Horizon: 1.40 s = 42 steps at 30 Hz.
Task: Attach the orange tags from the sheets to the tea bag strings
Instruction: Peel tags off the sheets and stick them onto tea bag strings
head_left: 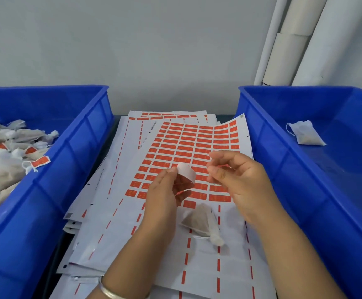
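A peeled tag [187,174], showing its pale back and curling over, is pinched at one end by the fingertips of the left hand [165,190], held above the top sheet of orange tags [188,145]; the right hand [238,180] hovers just beside it, thumb and forefinger brought close as if pinching, though whether a string lies between them is too fine to tell; nearer the person, under the gap between the two wrists, a tea bag [199,223] lies on the bare lower part of the sheet, its gathered white neck pointing toward the right forearm; the top sheet keeps full rows of tags in its upper part, its far right corner curled up against the right bin, and it lies on a loose stack of spent sheets [102,212] fanned across the dark worktop [52,260]; a silver bangle [108,292] circles the left wrist.

To the left, a blue bin [52,175] holds a heap of tea bags, several with orange tags on their strings [39,162]; to the right, a second blue bin [288,169] holds one tea bag [304,133] with a looped string and no tag showing; pale pipes [292,39] run up the grey wall at the far right.
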Motion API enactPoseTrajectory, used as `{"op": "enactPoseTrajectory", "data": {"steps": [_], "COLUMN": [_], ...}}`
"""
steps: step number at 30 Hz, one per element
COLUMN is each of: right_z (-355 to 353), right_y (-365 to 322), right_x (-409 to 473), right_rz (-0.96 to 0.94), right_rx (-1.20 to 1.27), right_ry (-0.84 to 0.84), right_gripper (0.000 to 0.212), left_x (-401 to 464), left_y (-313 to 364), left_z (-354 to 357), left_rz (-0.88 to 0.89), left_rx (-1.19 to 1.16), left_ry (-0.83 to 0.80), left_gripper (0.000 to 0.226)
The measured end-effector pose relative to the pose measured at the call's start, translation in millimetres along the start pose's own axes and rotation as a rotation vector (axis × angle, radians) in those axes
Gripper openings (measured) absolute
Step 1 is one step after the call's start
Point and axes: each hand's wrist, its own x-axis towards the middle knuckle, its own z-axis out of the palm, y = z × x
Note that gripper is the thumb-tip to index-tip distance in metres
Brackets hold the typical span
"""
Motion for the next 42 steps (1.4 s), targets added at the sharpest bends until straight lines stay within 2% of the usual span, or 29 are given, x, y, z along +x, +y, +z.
{"op": "enactPoseTrajectory", "data": {"steps": [3, 5, 7, 9, 11, 14, 16, 20, 23, 26, 30, 33, 37, 40, 42], "right_z": [-14, -14, -8, 0, 6, 5, 0, -9, -11, -17, -19, -9, -9, -13, -12], "right_y": [-14, -22, -21, -16, -12, -10, -15, -29, -33, -31, -24, -14, -14, -21, -25], "right_x": [-9, -17, -25, -32, -36, -33, -27, -18, -15, -13, -19, -24, -24, -21, -18], "right_rz": [-0.121, -0.09, -0.059, -0.06, -0.063, -0.007, 0.039, 0.051, -0.022, -0.032, 0.011, -0.005, 0.009, -0.024, -0.048], "right_rx": [-0.351, -0.569, -0.783, -0.96, -1.034, -0.98, -0.835, -0.48, -0.356, -0.392, -0.708, -0.889, -0.75, -0.542, -0.41], "right_ry": [-0.215, -0.435, -0.611, -0.678, -0.68, -0.66, -0.644, -0.579, -0.471, -0.446, -0.639, -0.717, -0.714, -0.575, -0.441], "right_gripper": [0.014, 0.007, 0.024, 0.035, 0.028, 0.012, 0.008, 0.008, 0.012, 0.013, 0.032, 0.026, 0.004, 0.019, 0.013], "left_x": [1, 3, 4, 6, 7, 7, 5, 3, 0, -5, -6, -5, -5, -7, -9], "left_y": [-1, -3, -5, -6, -6, -4, -1, 3, 5, 5, 4, 3, 2, 5, 8], "left_z": [-1, -2, -2, -1, -2, -3, -3, 0, 1, 1, 1, 1, 2, 3, 4], "left_rz": [-0.01, -0.018, -0.028, -0.041, -0.051, -0.054, -0.057, -0.06, -0.025, 0.008, 0.007, -0.003, -0.001, -0.002, 0.007], "left_rx": [-0.003, -0.015, -0.035, -0.05, -0.053, -0.065, -0.079, -0.059, -0.025, -0.008, -0.032, -0.043, -0.048, -0.029, -0.007], "left_ry": [0.034, 0.065, 0.093, 0.105, 0.107, 0.109, 0.12, 0.096, 0.043, -0.013, -0.005, 0.005, 0.028, 0.017, -0.017], "left_gripper": [0.014, 0.014, 0.012, 0.011, 0.012, 0.014, 0.015, 0.013, 0.012, 0.011, 0.009, 0.009, 0.011, 0.014, 0.017]}}
